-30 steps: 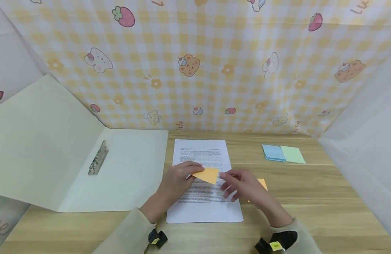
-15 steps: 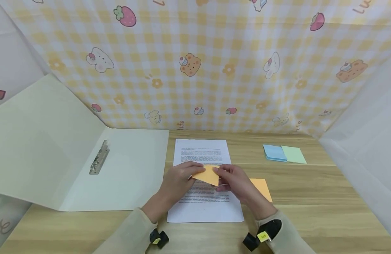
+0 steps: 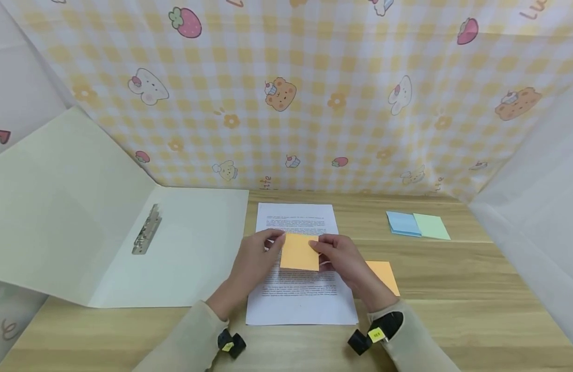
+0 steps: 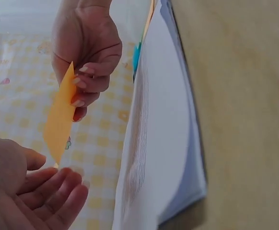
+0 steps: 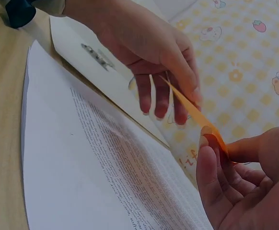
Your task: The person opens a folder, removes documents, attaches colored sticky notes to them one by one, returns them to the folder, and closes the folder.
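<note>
Both hands hold an orange sticky note (image 3: 299, 252) above a stack of printed sheets (image 3: 301, 310). My right hand (image 3: 344, 261) pinches its right edge between thumb and fingers, the thumb on the front face. At the upper left corner, the thumb and index finger of my left hand (image 3: 254, 258) pinch the note; its other fingers are loosely extended in the right wrist view. The note (image 4: 60, 117) is seen nearly edge-on in the left wrist view, raised off the paper. More orange sticky paper (image 3: 384, 276) lies on the table, partly hidden by the right forearm.
An open white folder (image 3: 198, 248) with a metal clip (image 3: 146, 230) lies left of the sheets, its cover raised. Blue sticky notes (image 3: 403, 223) and green sticky notes (image 3: 432, 226) lie side by side at the back right. A yellow checked cloth (image 3: 337, 124) hangs behind the wooden table.
My right hand has moved left and taken hold of the orange note's right edge. The note has turned to face the head camera, and my left grip has shifted to its upper left corner.
</note>
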